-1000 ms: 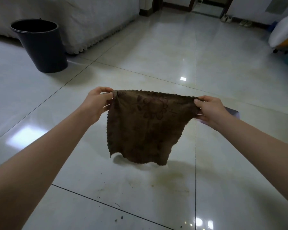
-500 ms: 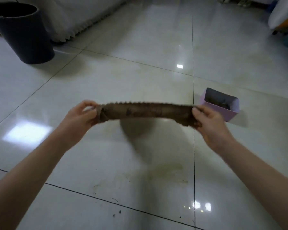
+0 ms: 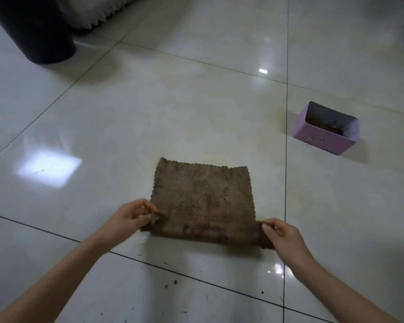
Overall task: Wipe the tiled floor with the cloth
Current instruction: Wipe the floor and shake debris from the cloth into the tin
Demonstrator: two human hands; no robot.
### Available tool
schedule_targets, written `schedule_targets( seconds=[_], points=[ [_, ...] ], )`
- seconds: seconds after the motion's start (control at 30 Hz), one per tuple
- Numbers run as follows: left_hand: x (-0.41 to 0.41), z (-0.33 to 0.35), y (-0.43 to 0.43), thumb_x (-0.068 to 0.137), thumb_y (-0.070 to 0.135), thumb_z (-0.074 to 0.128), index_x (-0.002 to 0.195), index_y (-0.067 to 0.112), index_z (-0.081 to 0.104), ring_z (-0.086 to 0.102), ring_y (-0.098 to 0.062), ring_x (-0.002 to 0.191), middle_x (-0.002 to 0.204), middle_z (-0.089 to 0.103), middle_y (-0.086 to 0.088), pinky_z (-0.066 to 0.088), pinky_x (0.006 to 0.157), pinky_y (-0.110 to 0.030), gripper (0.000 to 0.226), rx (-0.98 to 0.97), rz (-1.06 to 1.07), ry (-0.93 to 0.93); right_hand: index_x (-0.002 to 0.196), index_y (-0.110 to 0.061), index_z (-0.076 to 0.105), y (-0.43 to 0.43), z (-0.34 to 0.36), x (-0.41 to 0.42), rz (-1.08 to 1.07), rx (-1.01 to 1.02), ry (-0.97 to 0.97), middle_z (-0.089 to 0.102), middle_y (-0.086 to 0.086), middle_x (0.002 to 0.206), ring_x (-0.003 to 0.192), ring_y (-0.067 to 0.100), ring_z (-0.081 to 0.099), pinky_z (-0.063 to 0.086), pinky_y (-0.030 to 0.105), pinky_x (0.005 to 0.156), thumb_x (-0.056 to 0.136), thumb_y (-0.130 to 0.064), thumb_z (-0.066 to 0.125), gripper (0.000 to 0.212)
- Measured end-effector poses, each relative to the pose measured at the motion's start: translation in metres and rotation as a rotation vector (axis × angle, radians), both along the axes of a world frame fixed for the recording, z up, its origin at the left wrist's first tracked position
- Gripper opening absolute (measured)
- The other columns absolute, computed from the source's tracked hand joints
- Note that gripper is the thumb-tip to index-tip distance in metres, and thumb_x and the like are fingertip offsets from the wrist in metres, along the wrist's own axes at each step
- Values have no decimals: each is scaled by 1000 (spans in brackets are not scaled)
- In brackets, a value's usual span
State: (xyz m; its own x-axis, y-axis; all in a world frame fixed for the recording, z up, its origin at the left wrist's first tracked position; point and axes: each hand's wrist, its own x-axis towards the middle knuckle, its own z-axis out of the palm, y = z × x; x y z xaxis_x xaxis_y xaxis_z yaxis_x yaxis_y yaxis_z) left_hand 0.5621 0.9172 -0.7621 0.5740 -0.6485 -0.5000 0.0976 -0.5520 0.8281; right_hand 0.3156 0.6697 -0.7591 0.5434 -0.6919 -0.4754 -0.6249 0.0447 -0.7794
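A brown cloth (image 3: 203,197) with a scalloped edge lies spread flat on the glossy white tiled floor (image 3: 173,108). My left hand (image 3: 131,217) pinches its near left corner. My right hand (image 3: 282,236) grips its near right corner, which is bunched up under the fingers. The near edge of the cloth is slightly lifted and rolled between the two hands. Small dark specks of dirt dot the tiles just in front of the cloth's near edge.
A small open pink box (image 3: 327,128) stands on the floor to the right beyond the cloth. A dark bucket (image 3: 35,31) stands at the far left, next to a white fringed bed cover (image 3: 96,12).
The cloth hung in the air between both hands, was swung forward, and now lies spread on the floor. Both hands have come down and still hold its corners.
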Motion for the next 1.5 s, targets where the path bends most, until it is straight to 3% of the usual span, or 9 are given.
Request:
schedule_targets(
  seconds=[0.23, 0.4, 0.53, 0.63, 0.8, 0.97, 1.13, 1.33, 1.5],
  points=[
    [60, 9, -66, 92, -9, 51, 83, 12, 63, 64, -7, 72, 80, 68, 0, 52, 65, -15, 26, -179, 245, -131, 95, -13, 66, -60, 5, 86, -103, -261, -28, 68, 10, 92, 89, 30, 64, 54, 43, 85, 97, -13, 55, 11],
    [67, -4, -87, 95, 0, 45, 106, 15, 58, 61, -12, 103, 108, 64, 0, 45, 89, -21, 22, -142, 592, -444, 141, -10, 40, -74, -6, 120, -62, -384, 166, 51, 15, 137, 119, 28, 50, 37, 33, 96, 101, -33, 45, 46],
    [36, -29, -68, 91, -2, 54, 121, 5, 60, 51, -30, 121, 130, 57, -12, 41, 101, -39, 32, -33, 14, -939, 138, -7, 42, -54, -23, 108, 208, -647, 361, 45, 17, 134, 127, 31, 40, 39, 37, 97, 97, -29, 53, 48],
    [16, -51, -53, 85, 8, 69, 105, 5, 71, 59, -39, 107, 121, 62, -17, 48, 84, -48, 20, 147, -229, -1130, 128, -10, 53, -29, -33, 97, 364, -816, 321, 50, 10, 119, 113, 25, 45, 44, 32, 81, 95, -31, 58, 40],
    [10, -55, -52, 92, 41, 57, 104, 9, 59, 54, -25, 82, 100, 53, -6, 45, 56, -34, 34, 409, 32, -882, 138, -21, 48, 7, -51, 107, 611, -776, 324, 44, 2, 129, 117, 20, 40, 43, 30, 92, 97, -45, 48, 48],
    [18, -50, -82, 88, 42, 64, 105, 10, 42, 58, -30, 82, 96, 59, -8, 44, 61, -35, 42, 535, 203, -535, 141, -25, 46, 10, -53, 107, 598, -730, 370, 39, 0, 129, 115, 19, 37, 42, 28, 92, 97, -50, 45, 50],
    [23, -29, -111, 81, 22, 70, 94, 12, 64, 63, -22, 79, 80, 66, -3, 51, 70, -31, 17, 188, 314, -132, 139, -21, 51, -5, -40, 103, 515, -441, 236, 45, -2, 129, 120, 16, 41, 34, 25, 103, 96, -36, 54, 46],
    [-39, -11, -173, 81, 22, 66, 121, 23, 61, 64, -21, 88, 84, 65, 3, 46, 74, -24, 40, -2, 13, -333, 118, -18, 64, -26, -10, 92, -50, -117, -10, 64, -5, 106, 98, 10, 60, 47, 28, 91, 94, -22, 61, 24],
    [-76, -25, -159, 93, 25, 58, 146, 26, 41, 50, -18, 120, 129, 51, -2, 41, 103, -32, 56, -49, -494, -306, 123, -21, 58, -39, -4, 72, -160, -310, 16, 60, -1, 120, 99, 5, 59, 44, 16, 81, 96, -19, 55, 27]
  ],
)
